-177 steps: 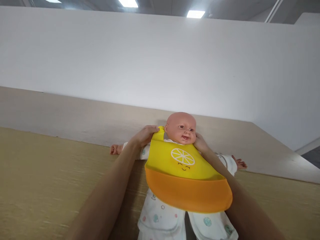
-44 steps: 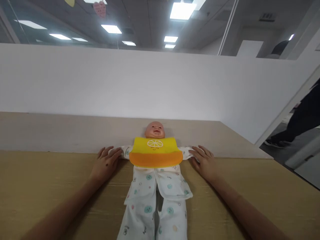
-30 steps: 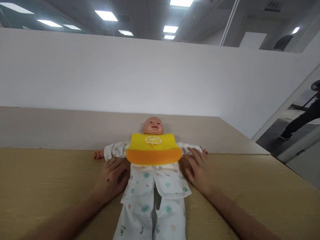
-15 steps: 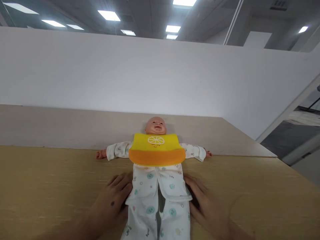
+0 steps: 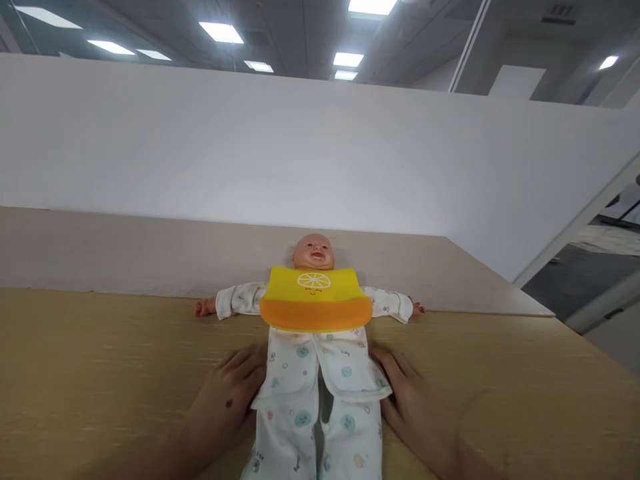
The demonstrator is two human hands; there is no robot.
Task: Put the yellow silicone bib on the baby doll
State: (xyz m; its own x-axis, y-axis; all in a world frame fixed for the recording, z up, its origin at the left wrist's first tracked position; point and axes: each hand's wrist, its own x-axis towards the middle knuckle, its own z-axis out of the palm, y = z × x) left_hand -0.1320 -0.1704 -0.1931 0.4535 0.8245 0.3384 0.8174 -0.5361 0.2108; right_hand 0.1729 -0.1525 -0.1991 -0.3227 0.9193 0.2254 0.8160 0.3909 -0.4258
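Observation:
A baby doll [image 5: 313,251] lies on its back with its arms stretched out to both sides. Its white printed shirt [image 5: 293,373] hangs open at the front below the chest, above matching trousers [image 5: 285,437]. Across the chest lies a yellow bib [image 5: 285,287] with an orange pocket [image 5: 316,314] and a citrus-slice print. My left hand [image 5: 233,393] is closed at the shirt's left edge, fingertips partly hidden by the cloth. On the opposite side, my right hand [image 5: 407,393] has the shirt's right hem corner between thumb and fingers.
The doll rests on a wood-grain table [image 5: 125,360]. A pale grey board [image 5: 125,253] lies along the table's far side, under the doll's head. Behind it rises a white partition [image 5: 300,153]. Floor shows beyond the table's right edge.
The shirt's right hem corner has moved slightly outward, to the right, with my right hand at it. My left hand and the doll look nearly unchanged. The view has shifted a little.

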